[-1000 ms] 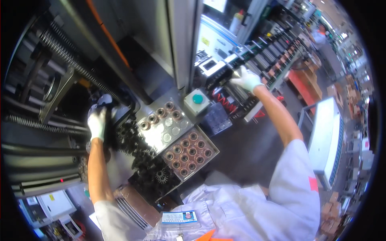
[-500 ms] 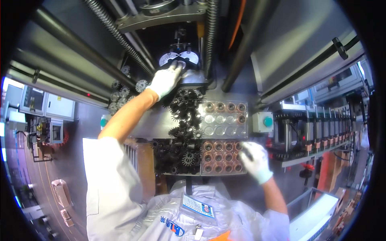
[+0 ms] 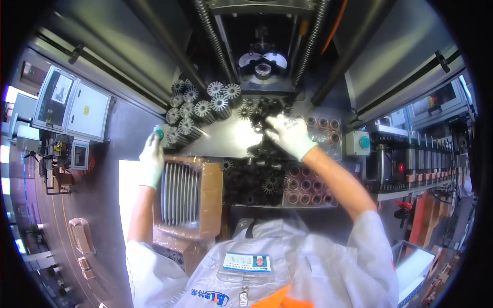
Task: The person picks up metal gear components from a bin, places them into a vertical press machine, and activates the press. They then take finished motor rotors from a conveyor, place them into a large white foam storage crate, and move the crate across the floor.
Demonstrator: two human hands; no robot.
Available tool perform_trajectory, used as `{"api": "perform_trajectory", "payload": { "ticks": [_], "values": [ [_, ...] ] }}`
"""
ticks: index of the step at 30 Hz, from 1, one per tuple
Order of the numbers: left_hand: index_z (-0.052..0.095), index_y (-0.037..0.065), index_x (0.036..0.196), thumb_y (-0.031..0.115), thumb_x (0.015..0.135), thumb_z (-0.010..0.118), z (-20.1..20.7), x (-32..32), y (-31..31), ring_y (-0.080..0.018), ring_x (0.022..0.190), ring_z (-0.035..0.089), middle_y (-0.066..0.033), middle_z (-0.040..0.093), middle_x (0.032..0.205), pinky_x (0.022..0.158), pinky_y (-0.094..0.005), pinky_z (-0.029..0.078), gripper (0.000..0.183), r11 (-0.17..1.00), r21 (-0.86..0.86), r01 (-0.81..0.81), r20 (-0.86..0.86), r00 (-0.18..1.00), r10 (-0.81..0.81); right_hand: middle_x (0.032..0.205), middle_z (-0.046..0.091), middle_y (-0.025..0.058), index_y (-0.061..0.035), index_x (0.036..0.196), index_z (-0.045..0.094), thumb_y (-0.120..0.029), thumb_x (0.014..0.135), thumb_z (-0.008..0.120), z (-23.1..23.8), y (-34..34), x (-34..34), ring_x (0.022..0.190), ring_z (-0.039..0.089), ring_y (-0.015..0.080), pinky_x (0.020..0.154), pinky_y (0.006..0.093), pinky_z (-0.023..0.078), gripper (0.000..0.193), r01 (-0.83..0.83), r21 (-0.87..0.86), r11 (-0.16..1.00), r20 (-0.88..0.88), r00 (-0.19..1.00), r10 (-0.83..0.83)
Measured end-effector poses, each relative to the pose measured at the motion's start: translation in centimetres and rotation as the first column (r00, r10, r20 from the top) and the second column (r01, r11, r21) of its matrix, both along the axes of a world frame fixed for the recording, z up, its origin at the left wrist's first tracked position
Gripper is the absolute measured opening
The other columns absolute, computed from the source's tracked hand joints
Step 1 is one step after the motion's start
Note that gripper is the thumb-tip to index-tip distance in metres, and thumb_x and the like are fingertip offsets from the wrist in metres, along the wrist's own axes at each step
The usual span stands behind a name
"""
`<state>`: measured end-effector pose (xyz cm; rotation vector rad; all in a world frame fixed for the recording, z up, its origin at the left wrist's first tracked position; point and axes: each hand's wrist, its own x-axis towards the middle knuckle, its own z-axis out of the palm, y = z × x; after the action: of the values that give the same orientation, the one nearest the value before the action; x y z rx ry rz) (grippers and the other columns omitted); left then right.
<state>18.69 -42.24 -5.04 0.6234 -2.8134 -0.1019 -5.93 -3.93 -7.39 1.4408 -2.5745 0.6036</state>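
My gloved left hand is at the green push button on the left, its fingers stretched along the button's box. Whether the button is pressed in I cannot tell. My gloved right hand reaches over a heap of black toothed parts, thumb and fingers apart, fingertips close to the parts. Ahead, a round ring-shaped part sits in the dark press fixture, between two pale curved plates. Beside my right wrist lies a clear tray with copper-coloured rings, partly hidden by my arm.
Slotted metal cores stand grouped at the left of the metal table. A second tray of copper rings lies nearer me. A cardboard box with metal rods is at the left front. Another green button is on the right.
My left hand has left the press fixture and moved back to the left green button. My right hand has gone from the near ring tray to the black parts. The view has shifted.
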Motion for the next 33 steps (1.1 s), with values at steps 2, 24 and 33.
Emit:
{"api": "perform_trajectory", "payload": {
  "ticks": [2, 24, 33],
  "values": [
    [0.057, 0.003, 0.136, 0.013, 0.096, 0.058, -0.2, -0.6, 0.1, -0.0393, 0.121, 0.060, -0.0205, 0.057, 0.139, 0.105, -0.0447, 0.047, 0.041, 0.994, 0.112, -0.008, -0.027, 1.000, 0.011, 0.090, 0.065, 0.0113, -0.0108, 0.112, 0.063, -0.028, 0.092, 0.061, -0.4, -1.2, 0.0, 0.076, 0.067, 0.0301, 0.064, 0.0442, 0.051, 0.027, -0.018, 0.164, 0.986, -0.037, 0.999, 0.025],
    [0.068, 0.012, 0.107, 0.018, 0.068, 0.082, -0.3, -6.3, 5.0, -0.0348, 0.119, 0.054, -0.0087, 0.062, 0.121, 0.107, -0.0517, 0.040, 0.042, 0.926, -0.158, 0.343, -0.159, 0.917, -0.366, 0.117, 0.070, 0.0071, 0.0018, 0.123, 0.068, -0.003, 0.094, 0.066, 4.7, 3.5, 3.2, 0.106, 0.064, 0.0117, 0.095, 0.0260, 0.051, 0.030, 0.443, -0.388, 0.808, 0.900, 0.369, 0.230],
    [0.058, 0.009, 0.100, 0.008, 0.065, 0.082, 1.1, -5.3, 5.7, -0.0376, 0.137, 0.042, -0.0118, 0.057, 0.132, 0.118, -0.0641, 0.022, 0.043, 0.858, -0.172, 0.484, -0.056, 0.865, -0.499, 0.116, 0.071, 0.0071, 0.0046, 0.125, 0.065, 0.000, 0.088, 0.068, 9.4, -3.2, -4.6, 0.107, 0.064, 0.0122, 0.096, 0.0263, 0.050, 0.037, 0.492, -0.639, 0.591, 0.740, 0.603, 0.299]
  ]
}}
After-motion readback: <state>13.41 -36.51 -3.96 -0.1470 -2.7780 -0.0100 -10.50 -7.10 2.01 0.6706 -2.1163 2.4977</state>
